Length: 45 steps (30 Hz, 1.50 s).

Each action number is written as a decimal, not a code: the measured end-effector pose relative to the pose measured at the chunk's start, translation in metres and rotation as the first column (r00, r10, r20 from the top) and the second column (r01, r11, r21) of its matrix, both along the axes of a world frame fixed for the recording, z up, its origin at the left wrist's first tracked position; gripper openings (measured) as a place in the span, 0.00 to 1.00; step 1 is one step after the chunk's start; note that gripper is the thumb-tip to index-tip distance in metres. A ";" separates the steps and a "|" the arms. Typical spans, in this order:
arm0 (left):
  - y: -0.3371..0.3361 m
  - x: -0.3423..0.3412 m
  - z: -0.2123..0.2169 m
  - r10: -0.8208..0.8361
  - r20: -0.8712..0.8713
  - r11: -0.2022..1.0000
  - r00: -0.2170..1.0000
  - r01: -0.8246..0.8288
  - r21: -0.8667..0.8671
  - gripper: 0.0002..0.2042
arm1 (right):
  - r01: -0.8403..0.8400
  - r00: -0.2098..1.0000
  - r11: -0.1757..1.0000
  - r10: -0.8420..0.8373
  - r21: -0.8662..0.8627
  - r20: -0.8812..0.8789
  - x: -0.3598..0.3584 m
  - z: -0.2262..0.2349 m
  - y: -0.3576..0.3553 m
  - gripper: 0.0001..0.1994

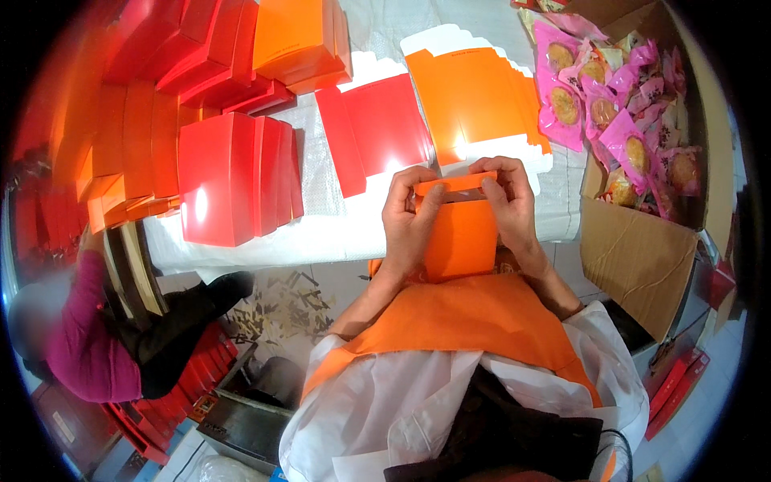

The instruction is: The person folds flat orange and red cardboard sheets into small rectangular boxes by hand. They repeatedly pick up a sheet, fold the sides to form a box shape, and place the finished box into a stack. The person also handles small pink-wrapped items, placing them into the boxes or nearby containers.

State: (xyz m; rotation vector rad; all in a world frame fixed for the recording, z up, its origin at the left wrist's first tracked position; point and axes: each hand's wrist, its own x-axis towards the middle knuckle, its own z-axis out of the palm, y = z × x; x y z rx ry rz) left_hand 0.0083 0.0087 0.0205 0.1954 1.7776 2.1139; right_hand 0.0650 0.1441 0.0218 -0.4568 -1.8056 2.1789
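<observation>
Bright from above, black at rim.
Reads sharp at orange box [460, 239]. Flares white on red boxes [237, 173] left of it and on orange blanks [474, 92] just beyond it. Runs near-blown on white cover [333, 229] around these, dimmer on floor [345, 283] left of it. Blurs out on a head [36, 320] far left of it. Bends edges well out from it.

An orange box [461, 245] is gripped at its top by the left hand [409, 213] and right hand [514, 210]; orange blanks [467, 95] are spread on the table [341, 229], pink packets [628, 153] heaped in a carton [638, 261].
</observation>
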 end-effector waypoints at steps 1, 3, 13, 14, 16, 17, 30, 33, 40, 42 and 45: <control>-0.001 -0.001 0.003 -0.016 0.061 1.000 0.998 0.015 0.018 0.08 | -0.010 1.000 1.000 0.010 0.004 0.004 -0.001 0.001 0.001 0.06; -0.004 -0.002 -0.007 -0.019 -0.021 0.999 1.000 0.019 -0.039 0.05 | -0.072 0.997 0.997 0.073 -0.023 0.023 0.002 -0.005 0.003 0.05; -0.007 -0.003 -0.016 -0.027 0.009 0.998 1.000 0.027 -0.058 0.06 | -0.097 0.992 0.994 0.092 0.054 0.089 0.000 -0.014 0.005 0.05; -0.006 -0.003 -0.016 -0.031 -0.017 0.998 0.999 0.030 -0.063 0.07 | -0.096 0.992 0.994 0.092 0.046 0.091 0.000 -0.014 0.005 0.05; -0.005 -0.003 -0.017 -0.044 -0.065 0.997 0.997 0.039 -0.073 0.09 | -0.092 0.991 0.995 0.088 0.032 0.100 -0.001 -0.013 0.003 0.05; -0.005 -0.003 -0.015 -0.043 -0.044 0.997 0.998 0.040 -0.061 0.09 | -0.089 0.992 0.996 0.085 0.032 0.098 -0.001 -0.013 0.002 0.05; -0.011 0.008 -0.028 0.031 -0.150 0.991 0.988 -0.049 -0.120 0.03 | -0.254 0.959 0.899 0.184 0.357 0.217 0.022 -0.007 0.012 0.13; -0.013 0.007 -0.027 0.056 -0.091 0.995 0.994 -0.063 -0.074 0.02 | -0.441 0.869 0.842 0.314 0.310 0.383 0.021 0.019 0.024 0.16; -0.033 -0.028 -0.026 0.389 -0.026 0.916 0.921 -0.384 0.118 0.10 | 0.010 0.997 1.000 -0.009 -0.016 0.073 -0.068 0.031 0.044 0.20; -0.044 -0.027 -0.023 0.415 0.035 0.901 0.909 -0.416 0.120 0.10 | 0.063 0.998 0.996 -0.063 -0.060 -0.011 -0.120 0.048 0.044 0.23; -0.044 -0.018 -0.025 0.374 0.039 0.918 0.927 -0.376 0.128 0.09 | -0.076 0.993 0.997 0.074 -0.021 -0.089 -0.198 0.072 0.039 0.28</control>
